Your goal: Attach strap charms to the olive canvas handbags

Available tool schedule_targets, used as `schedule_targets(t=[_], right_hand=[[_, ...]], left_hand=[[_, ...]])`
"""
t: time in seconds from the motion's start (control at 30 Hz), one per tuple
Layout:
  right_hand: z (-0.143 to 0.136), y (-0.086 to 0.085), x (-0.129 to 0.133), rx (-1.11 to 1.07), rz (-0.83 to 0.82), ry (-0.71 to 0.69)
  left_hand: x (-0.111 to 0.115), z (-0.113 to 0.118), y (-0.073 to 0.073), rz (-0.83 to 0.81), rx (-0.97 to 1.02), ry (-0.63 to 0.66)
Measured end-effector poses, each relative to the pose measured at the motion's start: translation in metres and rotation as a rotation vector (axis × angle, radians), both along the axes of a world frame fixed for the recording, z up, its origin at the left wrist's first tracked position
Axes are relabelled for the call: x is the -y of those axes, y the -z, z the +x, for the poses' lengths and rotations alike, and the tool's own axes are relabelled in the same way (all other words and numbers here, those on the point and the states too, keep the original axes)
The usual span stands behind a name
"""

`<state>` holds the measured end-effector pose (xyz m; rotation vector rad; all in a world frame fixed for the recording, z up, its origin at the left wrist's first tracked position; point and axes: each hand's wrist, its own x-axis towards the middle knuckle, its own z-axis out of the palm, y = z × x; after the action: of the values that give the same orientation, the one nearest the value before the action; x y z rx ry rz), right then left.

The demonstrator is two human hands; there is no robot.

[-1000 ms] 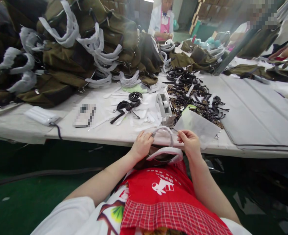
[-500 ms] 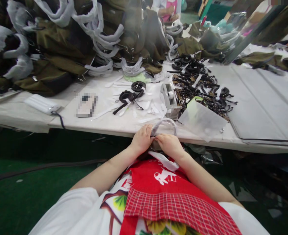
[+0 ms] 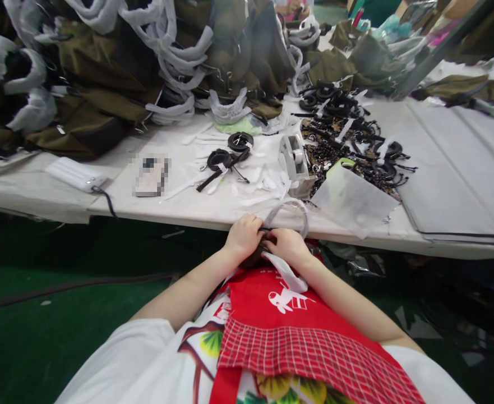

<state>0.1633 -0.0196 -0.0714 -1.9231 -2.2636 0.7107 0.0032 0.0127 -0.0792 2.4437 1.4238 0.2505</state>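
At the table's front edge my hands work close together on a dark bag point(image 3: 255, 259), mostly hidden by them and my lap. Its plastic-wrapped handle point(image 3: 304, 216) arches up onto the table edge. My left hand point(image 3: 243, 240) pinches the dark upper part of the bag, fingers curled in. Facing it, my right hand point(image 3: 289, 247) has its thumb and fingers closed on the same spot. The exact piece between the fingertips is too small to make out. A white strip point(image 3: 286, 272) hangs below my right hand, over the red apron point(image 3: 267, 292).
Olive bags point(image 3: 104, 62) with wrapped handles are piled at the back left. Coiled black straps point(image 3: 219, 161), a phone point(image 3: 152, 177), a white power strip point(image 3: 75, 174) and a tape dispenser point(image 3: 295, 163) lie on the table point(image 3: 179, 213). Right of it are heaped black straps point(image 3: 339, 134) and a translucent sheet point(image 3: 356, 202).
The view has shifted slightly. My right fingers have parted a little from the left ones, showing more of the dark piece between them. Both hands stay on the bag.
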Motion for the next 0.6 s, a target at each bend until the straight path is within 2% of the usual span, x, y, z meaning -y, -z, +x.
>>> schedule_targets(t=[0.13, 0.23, 0.3, 0.37, 0.47, 0.6], right_hand=[[-0.013, 0.012, -0.006, -0.002, -0.074, 0.04], [-0.014, 0.015, -0.005, -0.044, -0.091, 0.03], [-0.011, 0.017, -0.001, -0.09, -0.082, -0.006], [-0.007, 0.019, 0.003, -0.154, -0.101, -0.035], [-0.004, 0.021, 0.009, -0.276, -0.261, -0.067], [-0.012, 0.006, 0.014, -0.457, -0.506, -0.222]], left_hand=[[0.003, -0.003, 0.0, -0.013, 0.038, -0.018], [0.005, -0.008, -0.005, -0.067, 0.029, -0.101], [0.005, -0.014, -0.011, -0.161, -0.035, -0.161], [0.003, -0.02, -0.018, -0.313, -0.125, -0.15], [0.001, -0.029, -0.026, -0.497, -0.169, -0.061], [0.001, -0.039, -0.024, -0.482, -0.082, -0.093]])
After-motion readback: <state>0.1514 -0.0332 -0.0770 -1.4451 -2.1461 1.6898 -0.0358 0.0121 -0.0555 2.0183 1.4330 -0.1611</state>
